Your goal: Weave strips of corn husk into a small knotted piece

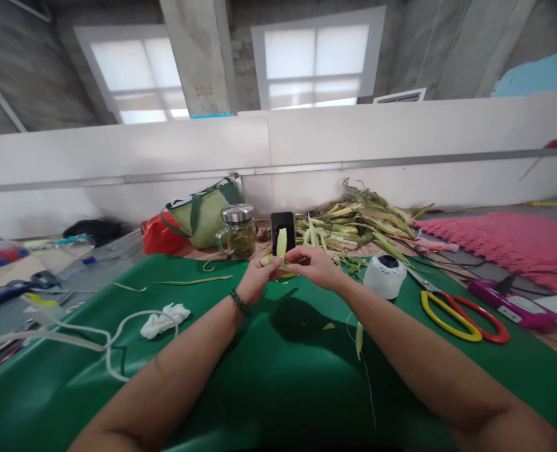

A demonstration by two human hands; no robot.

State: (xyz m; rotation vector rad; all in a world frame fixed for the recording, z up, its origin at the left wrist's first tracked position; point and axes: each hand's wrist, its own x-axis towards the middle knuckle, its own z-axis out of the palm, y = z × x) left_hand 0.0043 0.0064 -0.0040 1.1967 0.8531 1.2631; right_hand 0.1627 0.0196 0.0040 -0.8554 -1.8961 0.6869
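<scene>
Both my hands meet above the green table cover (269,376), pinched on a small bundle of pale yellow-green corn husk strips (281,246). My left hand (259,276), with a dark bead bracelet on the wrist, grips the bundle's lower end with closed fingers. My right hand (313,262) closes on the same bundle from the right, and one husk strip sticks up between the hands. A thin husk strand (359,339) hangs below my right forearm.
A pile of corn husks (358,223) lies behind the hands, beside a black phone (282,225) standing upright and a glass jar mug (237,231). A white thread spool (385,275), yellow and red scissors (461,314), white cord (118,333), bags and a pink knitted mat (504,242) surround the area.
</scene>
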